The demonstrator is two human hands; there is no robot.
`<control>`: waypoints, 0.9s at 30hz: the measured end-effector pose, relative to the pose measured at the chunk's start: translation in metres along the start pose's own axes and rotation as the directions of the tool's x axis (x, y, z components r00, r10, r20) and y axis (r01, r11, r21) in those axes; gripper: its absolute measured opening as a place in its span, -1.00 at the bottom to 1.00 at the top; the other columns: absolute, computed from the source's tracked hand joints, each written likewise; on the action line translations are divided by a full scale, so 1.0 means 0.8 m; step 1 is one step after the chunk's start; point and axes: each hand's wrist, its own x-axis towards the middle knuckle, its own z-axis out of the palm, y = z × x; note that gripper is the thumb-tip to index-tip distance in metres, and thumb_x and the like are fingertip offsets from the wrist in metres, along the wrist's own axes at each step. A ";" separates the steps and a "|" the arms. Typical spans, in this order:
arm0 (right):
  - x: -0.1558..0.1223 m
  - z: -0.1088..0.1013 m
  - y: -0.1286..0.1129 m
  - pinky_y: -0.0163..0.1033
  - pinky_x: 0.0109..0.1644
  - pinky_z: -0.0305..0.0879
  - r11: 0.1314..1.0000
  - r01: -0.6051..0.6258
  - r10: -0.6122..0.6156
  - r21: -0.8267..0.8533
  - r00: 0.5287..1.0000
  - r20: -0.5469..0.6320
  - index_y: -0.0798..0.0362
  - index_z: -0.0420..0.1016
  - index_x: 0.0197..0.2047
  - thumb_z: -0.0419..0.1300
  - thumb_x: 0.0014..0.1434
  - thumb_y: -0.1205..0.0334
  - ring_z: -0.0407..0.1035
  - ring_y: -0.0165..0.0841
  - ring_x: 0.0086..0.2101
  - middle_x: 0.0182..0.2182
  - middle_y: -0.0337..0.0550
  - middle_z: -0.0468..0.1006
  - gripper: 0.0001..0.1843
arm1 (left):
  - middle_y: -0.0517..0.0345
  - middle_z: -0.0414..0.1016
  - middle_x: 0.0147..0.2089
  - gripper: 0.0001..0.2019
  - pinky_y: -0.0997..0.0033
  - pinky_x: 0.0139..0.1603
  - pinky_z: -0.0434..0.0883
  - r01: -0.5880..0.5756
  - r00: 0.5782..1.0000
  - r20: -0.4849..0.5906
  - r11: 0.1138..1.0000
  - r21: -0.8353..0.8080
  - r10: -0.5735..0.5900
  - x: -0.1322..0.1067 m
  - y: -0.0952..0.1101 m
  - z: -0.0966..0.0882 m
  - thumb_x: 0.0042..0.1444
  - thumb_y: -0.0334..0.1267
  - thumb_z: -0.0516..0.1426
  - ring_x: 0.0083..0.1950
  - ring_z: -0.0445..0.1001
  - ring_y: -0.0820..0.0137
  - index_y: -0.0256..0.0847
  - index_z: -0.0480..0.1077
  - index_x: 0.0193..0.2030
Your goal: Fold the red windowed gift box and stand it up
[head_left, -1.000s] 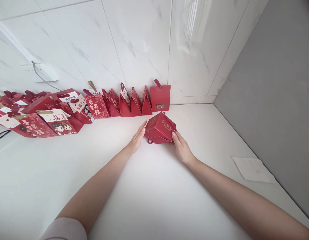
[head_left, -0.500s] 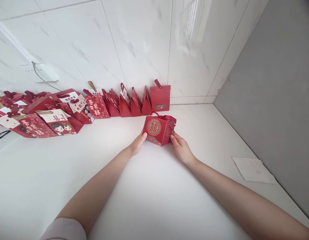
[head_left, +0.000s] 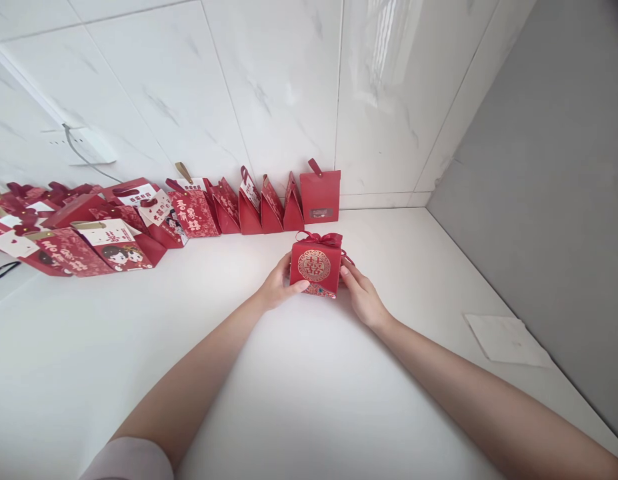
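A small red gift box with a gold round emblem on its front and a red ribbon bow on top stands upright on the white table. My left hand grips its left side, thumb laid across the lower front. On the right side my right hand presses its fingers against the box. Both hands hold it between them.
A row of red gift bags and boxes lines the marble wall, ending in a square red bag just behind the held box. More bags lie piled at the left. A white paper sheet lies by the grey wall at right.
The box was tipped on its side between my hands; it has been turned upright and squared with its emblem facing me. My left hand has closed onto its side.
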 end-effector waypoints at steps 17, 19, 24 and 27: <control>-0.002 0.001 -0.008 0.05 0.31 0.23 1.000 0.027 -0.026 -0.011 0.997 0.078 -0.10 0.15 0.40 0.04 0.29 -0.25 0.31 -0.09 0.22 0.20 -0.07 0.45 -0.28 | -0.13 0.37 0.29 -0.30 0.00 0.29 0.30 0.038 0.999 -0.017 0.999 -0.003 -0.038 0.001 -0.005 0.000 0.08 -0.01 0.27 0.28 0.36 -0.01 -0.19 0.21 0.31; -0.002 0.001 -0.008 0.05 0.30 0.24 1.000 0.025 -0.024 -0.006 0.997 0.079 -0.10 0.14 0.40 0.04 0.28 -0.25 0.31 -0.10 0.22 0.21 -0.07 0.44 -0.27 | -0.14 0.37 0.29 -0.30 -0.01 0.28 0.31 0.047 0.999 -0.020 0.999 0.002 -0.047 0.001 -0.005 0.000 0.08 0.01 0.26 0.28 0.36 -0.01 -0.20 0.21 0.31; -0.003 0.001 -0.007 0.03 0.30 0.25 1.000 0.002 -0.003 0.007 0.997 0.082 -0.11 0.12 0.40 0.05 0.29 -0.24 0.29 -0.11 0.23 0.23 -0.08 0.41 -0.27 | -0.13 0.38 0.28 -0.33 -0.03 0.27 0.32 0.045 0.999 -0.016 0.999 0.004 -0.045 0.000 -0.005 -0.001 0.10 0.00 0.25 0.27 0.37 -0.01 -0.19 0.22 0.30; -0.003 0.002 -0.006 0.02 0.30 0.25 0.999 -0.022 0.019 0.025 0.996 0.083 -0.10 0.10 0.41 0.06 0.28 -0.24 0.27 -0.12 0.24 0.25 -0.07 0.39 -0.26 | -0.14 0.38 0.28 -0.33 -0.02 0.28 0.31 0.045 0.999 -0.012 0.999 0.001 -0.045 0.000 -0.005 -0.001 0.11 -0.01 0.25 0.27 0.36 -0.01 -0.20 0.21 0.30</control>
